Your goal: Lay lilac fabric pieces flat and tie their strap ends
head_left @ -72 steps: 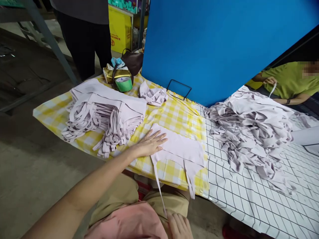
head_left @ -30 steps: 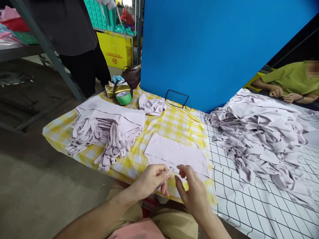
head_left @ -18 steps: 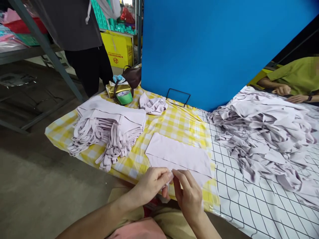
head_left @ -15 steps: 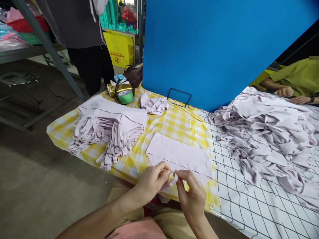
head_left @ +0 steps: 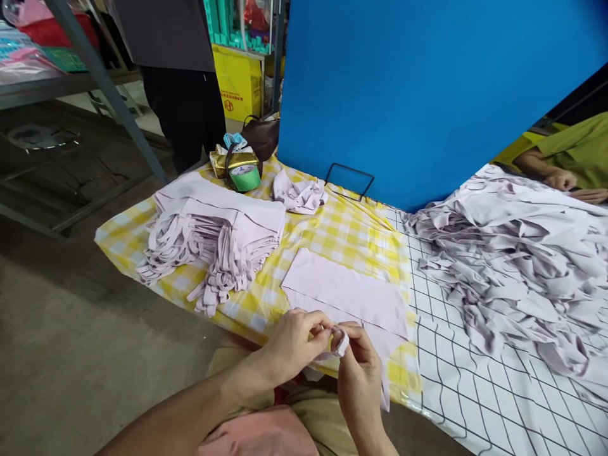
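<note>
A pale lilac strappy garment [head_left: 349, 288] lies flat on the yellow checked cloth before me, its lower edge partly behind my hands. Both hands are close together over its near edge. My left hand [head_left: 300, 342] pinches one part of a narrow fabric strap [head_left: 341, 345]. Thumb and fingers of my right hand [head_left: 360, 364] grip the same strap, which curls in a small loop between them. Another strap hangs down past my right hand toward the table edge. To the left sits a neat stack of similar garments [head_left: 221, 206], straps dangling toward me.
A large loose heap of lilac garments [head_left: 532, 253] covers the right side. Behind stands a tall blue board [head_left: 408, 95] on a wire foot [head_left: 349, 180]. Green tape [head_left: 244, 178] and a crumpled lilac piece [head_left: 299, 192] lie farther back. Two other people are nearby.
My hands have drawn closer, and the strap now forms a rounder loop at my right fingertips. A second strap now hangs below my right hand. The view has shifted slightly.
</note>
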The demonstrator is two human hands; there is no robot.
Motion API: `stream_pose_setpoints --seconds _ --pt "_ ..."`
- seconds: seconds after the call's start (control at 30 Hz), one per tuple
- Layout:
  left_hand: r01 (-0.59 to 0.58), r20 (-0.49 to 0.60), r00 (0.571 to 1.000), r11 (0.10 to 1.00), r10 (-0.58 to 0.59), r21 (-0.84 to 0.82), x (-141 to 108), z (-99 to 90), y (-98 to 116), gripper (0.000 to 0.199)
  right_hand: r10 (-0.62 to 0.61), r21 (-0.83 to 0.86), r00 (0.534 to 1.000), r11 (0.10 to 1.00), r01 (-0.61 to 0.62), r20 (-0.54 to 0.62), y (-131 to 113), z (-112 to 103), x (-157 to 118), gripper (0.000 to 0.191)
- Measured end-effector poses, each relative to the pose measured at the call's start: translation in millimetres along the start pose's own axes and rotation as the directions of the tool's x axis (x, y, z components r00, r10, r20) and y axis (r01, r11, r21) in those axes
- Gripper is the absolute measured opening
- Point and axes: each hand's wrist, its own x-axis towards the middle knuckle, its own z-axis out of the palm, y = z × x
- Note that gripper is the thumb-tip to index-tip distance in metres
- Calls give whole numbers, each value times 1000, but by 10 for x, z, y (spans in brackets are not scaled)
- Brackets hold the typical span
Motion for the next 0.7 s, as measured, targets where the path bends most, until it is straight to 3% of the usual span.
stream_pose_setpoints --seconds 0.13,0.27,0.4,0.57,0.7 --pt "-79 -4 997 984 81 159 8 15 -84 12 -26 -210 996 977 43 81 -40 -41 42 9" --pt "-199 1 979 944 206 262 4 37 -164 14 -118 -472 978 861 188 175 -80 -95 94 12" --pt "-273 44 961 918 272 288 75 0 -223 15 -166 -576 960 772 268 224 -118 -97 143 15" --pt "-349 92 936 856 341 382 373 -109 -398 10 -66 -601 987 786 143 148 -94 -98 284 23" --pt "-488 220 872 730 438 478 646 -105 -545 13 95 -524 992 851 -36 87 -20 -115 442 32"
